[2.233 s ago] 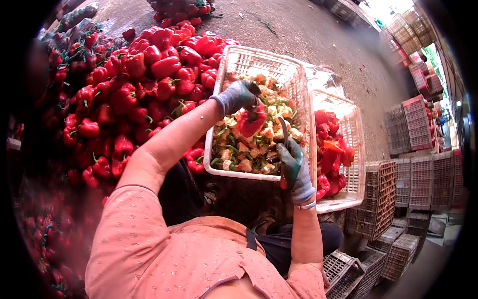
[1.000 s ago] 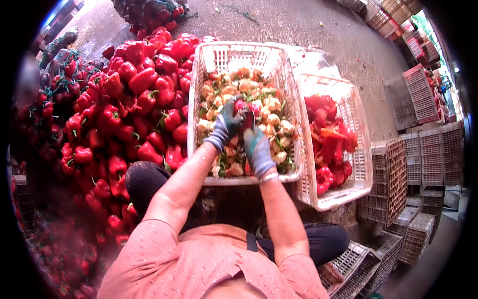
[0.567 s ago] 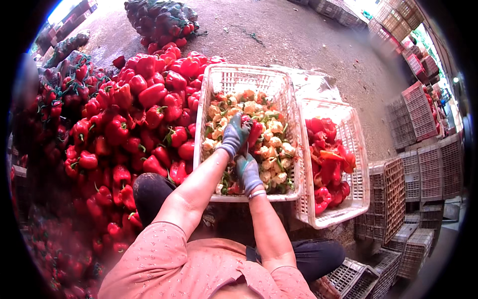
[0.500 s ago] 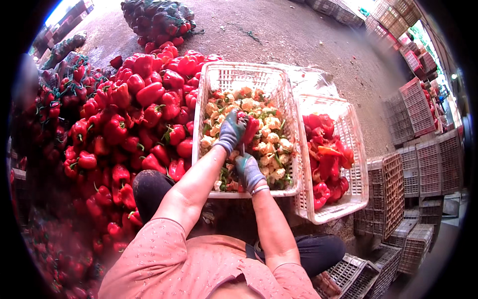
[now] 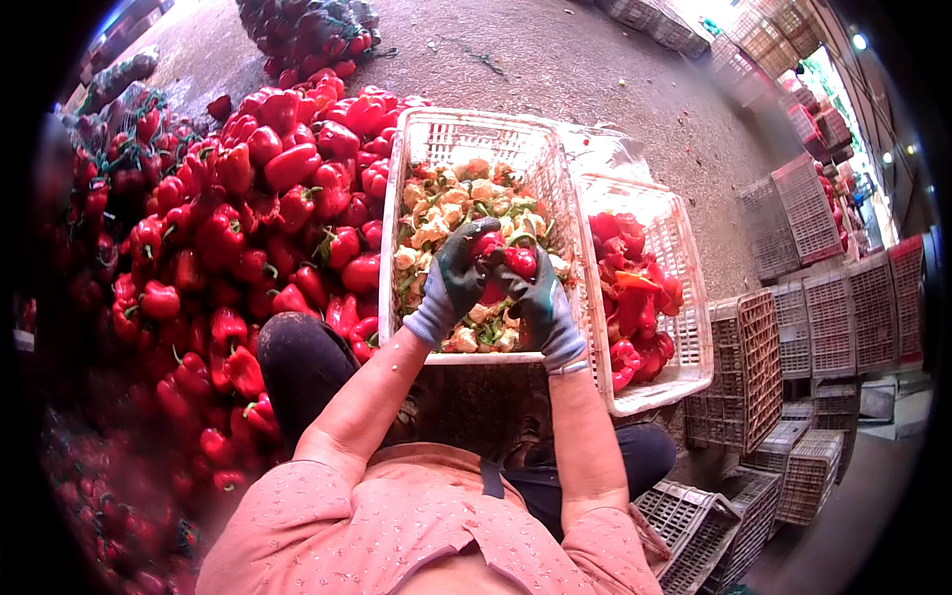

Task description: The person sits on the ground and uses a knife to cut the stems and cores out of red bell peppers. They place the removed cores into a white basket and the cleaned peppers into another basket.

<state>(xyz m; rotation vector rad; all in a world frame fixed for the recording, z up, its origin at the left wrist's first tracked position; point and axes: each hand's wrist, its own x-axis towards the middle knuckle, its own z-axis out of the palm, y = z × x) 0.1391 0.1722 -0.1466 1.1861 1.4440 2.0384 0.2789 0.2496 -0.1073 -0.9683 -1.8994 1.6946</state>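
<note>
Both my hands wear grey gloves with dark green palms and meet above a white plastic crate (image 5: 476, 358). My left hand (image 5: 452, 283) is closed around the left side of a red bell pepper (image 5: 520, 261). From the right, my right hand (image 5: 547, 309) grips the same pepper, its fingers curled against it. The pepper looks split or opened between the hands, partly covered by fingers. Whether the right hand also holds a small tool is hidden. Below them, pale pepper cores (image 5: 426, 230) with green stems fill the crate's bottom.
A large heap of whole red peppers (image 5: 293, 169) lies to the left. At right, a second white crate (image 5: 694, 347) holds cut red pepper pieces (image 5: 645, 288). A full net sack (image 5: 307, 30) stands at the back. Stacked crates (image 5: 754, 377) line the right side.
The right hand has risen from below the pepper to its right side. The pepper, earlier held by the left hand with the right beneath, is now between both hands and looks opened.
</note>
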